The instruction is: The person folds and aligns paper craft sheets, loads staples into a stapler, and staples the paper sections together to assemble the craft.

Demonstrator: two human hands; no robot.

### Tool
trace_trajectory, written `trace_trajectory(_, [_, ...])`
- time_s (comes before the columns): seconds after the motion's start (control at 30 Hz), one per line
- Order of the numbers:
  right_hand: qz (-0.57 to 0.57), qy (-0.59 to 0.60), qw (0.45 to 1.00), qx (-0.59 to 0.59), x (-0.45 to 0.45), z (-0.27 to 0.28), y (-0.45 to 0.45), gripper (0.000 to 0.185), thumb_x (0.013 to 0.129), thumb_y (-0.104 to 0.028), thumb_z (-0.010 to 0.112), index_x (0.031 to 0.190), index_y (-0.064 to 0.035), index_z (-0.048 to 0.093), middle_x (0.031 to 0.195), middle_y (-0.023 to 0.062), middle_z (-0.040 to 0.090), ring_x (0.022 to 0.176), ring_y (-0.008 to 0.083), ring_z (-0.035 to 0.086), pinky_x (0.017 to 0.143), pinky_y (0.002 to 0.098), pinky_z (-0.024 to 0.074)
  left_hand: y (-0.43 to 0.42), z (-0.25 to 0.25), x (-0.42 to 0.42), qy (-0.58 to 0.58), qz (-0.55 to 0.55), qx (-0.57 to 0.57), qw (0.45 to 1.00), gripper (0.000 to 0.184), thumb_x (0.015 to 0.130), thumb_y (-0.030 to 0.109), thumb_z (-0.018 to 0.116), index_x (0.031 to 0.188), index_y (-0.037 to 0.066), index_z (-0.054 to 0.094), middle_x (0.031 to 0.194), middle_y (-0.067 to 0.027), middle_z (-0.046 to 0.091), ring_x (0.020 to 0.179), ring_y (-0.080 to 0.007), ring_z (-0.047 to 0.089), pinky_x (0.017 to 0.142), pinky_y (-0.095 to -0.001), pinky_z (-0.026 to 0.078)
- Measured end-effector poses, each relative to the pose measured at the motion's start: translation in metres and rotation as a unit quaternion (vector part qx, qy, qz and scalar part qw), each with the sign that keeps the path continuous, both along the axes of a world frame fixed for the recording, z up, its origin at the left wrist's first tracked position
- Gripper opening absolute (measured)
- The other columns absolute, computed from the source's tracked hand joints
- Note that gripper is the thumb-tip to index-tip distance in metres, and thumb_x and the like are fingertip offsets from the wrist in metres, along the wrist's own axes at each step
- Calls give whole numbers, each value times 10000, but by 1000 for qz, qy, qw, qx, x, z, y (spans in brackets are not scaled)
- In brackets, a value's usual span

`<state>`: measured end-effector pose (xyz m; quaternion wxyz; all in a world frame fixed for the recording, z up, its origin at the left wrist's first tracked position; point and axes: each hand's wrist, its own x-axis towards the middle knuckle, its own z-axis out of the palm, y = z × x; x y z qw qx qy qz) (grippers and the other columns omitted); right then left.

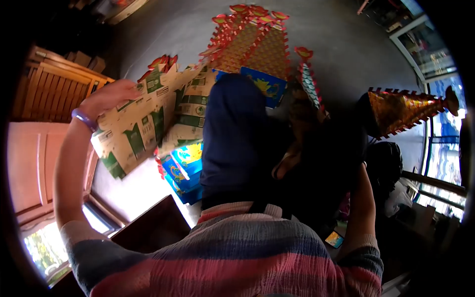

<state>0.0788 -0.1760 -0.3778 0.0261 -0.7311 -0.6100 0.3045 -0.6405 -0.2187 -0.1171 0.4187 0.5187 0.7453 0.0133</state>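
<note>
Your left hand clamps cardboard in its fingers, seemingly undecorated yet; red-edged panels toward the floor's far edge look finished; right hand hidden, fingers unclear.

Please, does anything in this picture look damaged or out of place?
Yes, perhaps: the printed cardboard held by the left hand has a jagged, uneven outline, as if cut or torn; I cannot tell which. I see no spill.
</note>
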Motion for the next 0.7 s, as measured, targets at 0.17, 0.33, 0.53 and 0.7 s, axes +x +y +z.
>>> trace_trajectory(0.17, [-33,59,996,63,36,56,36,225,814,-237,581,806,-24,654,682,53,609,618,133,537,562,296,444,-2,23,39,-292,169,27,941,281,831,163,584,1030,-34,567,899,-70,625,785,-126,602,719,-241,485])
trace_trajectory(0.33, [66,159,976,132,20,180,70,261,852,-235,563,716,-13,587,648,-60,481,631,44,418,554,243,360,27,34,83,-301,72,85,947,231,819,135,577,980,-30,589,869,-65,632,776,-112,599,697,-242,477])
trace_trajectory(0.53, [101,259,939,202,-112,284,52,312,855,-258,560,733,29,564,626,-65,456,598,48,403,560,235,369,71,57,179,-232,-68,284,928,547,768,104,563,1263,-51,388,1108,-155,559,948,-204,573,813,-283,450])
trace_trajectory(0.7, [200,219,898,325,-214,283,23,326,821,-214,588,637,32,480,539,196,399,453,215,324,453,366,335,108,39,237,-53,-232,475,847,640,766,113,542,1349,18,295,1164,-161,532,980,-193,544,839,-292,428])
